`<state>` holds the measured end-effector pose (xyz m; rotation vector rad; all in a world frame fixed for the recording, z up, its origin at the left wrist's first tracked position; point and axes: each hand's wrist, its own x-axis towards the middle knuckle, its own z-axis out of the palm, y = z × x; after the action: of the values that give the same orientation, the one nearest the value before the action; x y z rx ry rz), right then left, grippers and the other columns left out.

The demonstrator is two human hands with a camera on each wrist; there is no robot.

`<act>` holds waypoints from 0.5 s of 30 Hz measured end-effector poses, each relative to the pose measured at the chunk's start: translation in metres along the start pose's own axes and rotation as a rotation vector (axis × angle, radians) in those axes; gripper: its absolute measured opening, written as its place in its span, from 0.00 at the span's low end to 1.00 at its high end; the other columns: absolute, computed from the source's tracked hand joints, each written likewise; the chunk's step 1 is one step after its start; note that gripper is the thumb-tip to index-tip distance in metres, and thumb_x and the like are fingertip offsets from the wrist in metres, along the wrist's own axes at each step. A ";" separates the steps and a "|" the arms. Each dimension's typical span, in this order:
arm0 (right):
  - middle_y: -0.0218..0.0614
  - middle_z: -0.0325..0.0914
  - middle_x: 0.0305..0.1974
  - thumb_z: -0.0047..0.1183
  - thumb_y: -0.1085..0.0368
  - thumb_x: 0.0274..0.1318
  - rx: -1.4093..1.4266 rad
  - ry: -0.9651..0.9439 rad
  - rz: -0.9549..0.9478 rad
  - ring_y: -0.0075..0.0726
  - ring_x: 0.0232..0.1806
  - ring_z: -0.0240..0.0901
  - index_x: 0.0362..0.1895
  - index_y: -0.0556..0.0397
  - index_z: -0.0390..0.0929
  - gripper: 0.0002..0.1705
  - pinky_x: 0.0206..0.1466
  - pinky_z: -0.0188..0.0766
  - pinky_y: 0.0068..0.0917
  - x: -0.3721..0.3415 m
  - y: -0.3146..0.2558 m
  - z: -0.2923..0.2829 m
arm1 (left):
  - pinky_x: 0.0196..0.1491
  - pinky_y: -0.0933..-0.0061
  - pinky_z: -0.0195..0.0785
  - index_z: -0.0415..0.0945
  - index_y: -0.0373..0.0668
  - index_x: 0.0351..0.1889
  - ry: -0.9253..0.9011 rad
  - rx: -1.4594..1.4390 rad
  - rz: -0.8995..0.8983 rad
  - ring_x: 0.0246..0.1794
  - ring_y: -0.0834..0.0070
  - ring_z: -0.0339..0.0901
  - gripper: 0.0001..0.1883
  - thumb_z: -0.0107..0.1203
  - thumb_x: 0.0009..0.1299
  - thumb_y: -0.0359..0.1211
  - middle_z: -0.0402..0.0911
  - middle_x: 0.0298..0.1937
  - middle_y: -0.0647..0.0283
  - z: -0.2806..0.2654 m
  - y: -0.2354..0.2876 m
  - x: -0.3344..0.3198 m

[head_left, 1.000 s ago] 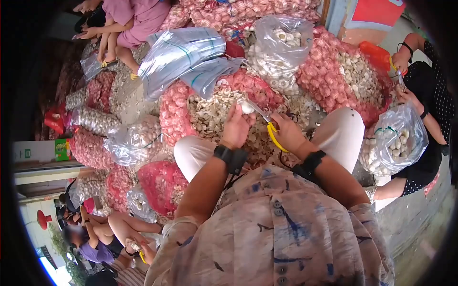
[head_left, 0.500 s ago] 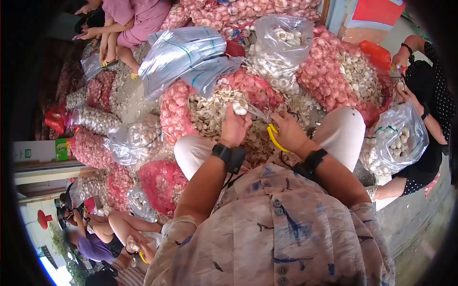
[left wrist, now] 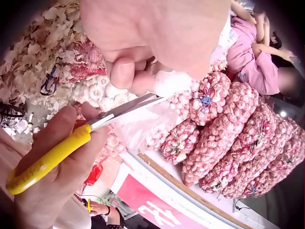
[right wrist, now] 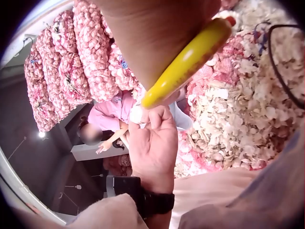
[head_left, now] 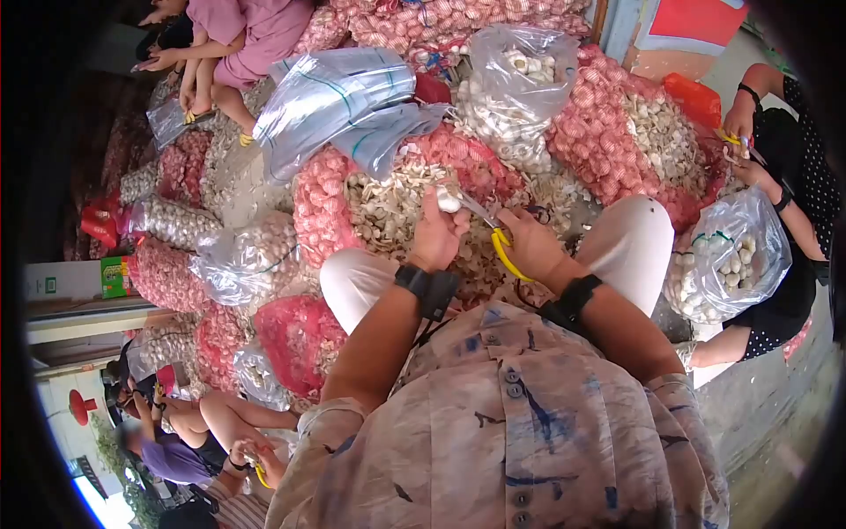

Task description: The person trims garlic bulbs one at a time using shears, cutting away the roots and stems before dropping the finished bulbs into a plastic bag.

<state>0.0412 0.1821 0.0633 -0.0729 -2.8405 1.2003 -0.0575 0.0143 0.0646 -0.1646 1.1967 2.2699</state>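
My left hand (head_left: 437, 236) holds a white garlic bulb (head_left: 448, 199) in its curled fingers, over a heap of dry garlic skins (head_left: 388, 207). Yellow-handled scissors (head_left: 506, 255) are gripped in my right hand (head_left: 538, 249), their blades pointing left at the bulb. In the left wrist view the scissor blades (left wrist: 136, 103) reach right to the side of the bulb (left wrist: 172, 84), just below the left fingertips. The right wrist view has the yellow handle (right wrist: 190, 62) in front, hiding the blades, with the left palm (right wrist: 155, 143) facing up behind it.
Pink mesh sacks of garlic (head_left: 322, 198) surround the heap. A clear bag of peeled bulbs (head_left: 520, 97) stands ahead, and flattened plastic bags (head_left: 339, 97) lie beside it. To the right sits another person with scissors and a filled clear bag (head_left: 727, 256). My knees (head_left: 626, 247) flank the work.
The bulb has dropped slightly toward me and been turned in my left hand, whose fingers are more curled. My right hand with the scissors has hardly moved.
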 end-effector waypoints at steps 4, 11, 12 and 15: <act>0.63 0.73 0.44 0.59 0.62 0.52 0.122 -0.036 -0.057 0.67 0.45 0.73 0.53 0.53 0.70 0.24 0.51 0.72 0.48 0.001 0.005 0.004 | 0.29 0.77 0.53 0.70 0.49 0.55 0.052 -0.116 -0.087 0.26 0.79 0.60 0.24 0.37 0.79 0.56 0.68 0.31 0.71 -0.007 0.001 0.005; 0.59 0.73 0.40 0.59 0.63 0.50 -0.044 0.054 -0.136 0.64 0.44 0.73 0.53 0.51 0.71 0.24 0.49 0.72 0.48 0.001 0.006 0.006 | 0.28 0.77 0.51 0.71 0.49 0.56 0.059 -0.092 -0.064 0.24 0.79 0.57 0.25 0.37 0.79 0.57 0.67 0.30 0.72 -0.013 0.000 0.004; 0.59 0.73 0.40 0.59 0.63 0.50 -0.043 0.053 -0.137 0.64 0.44 0.73 0.53 0.51 0.71 0.24 0.49 0.72 0.48 0.001 0.005 0.006 | 0.27 0.77 0.51 0.70 0.49 0.56 0.072 -0.064 -0.058 0.24 0.79 0.57 0.25 0.37 0.78 0.57 0.67 0.30 0.72 -0.008 0.002 0.001; 0.59 0.73 0.39 0.60 0.62 0.50 -0.033 0.038 -0.104 0.64 0.44 0.73 0.52 0.51 0.71 0.24 0.47 0.72 0.48 0.001 0.003 0.004 | 0.27 0.77 0.50 0.70 0.49 0.55 0.085 -0.022 -0.044 0.24 0.79 0.57 0.25 0.37 0.78 0.58 0.66 0.29 0.71 -0.004 0.003 -0.003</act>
<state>0.0400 0.1816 0.0590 0.0494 -2.7934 1.1193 -0.0575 0.0090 0.0655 -0.2955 1.1994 2.2578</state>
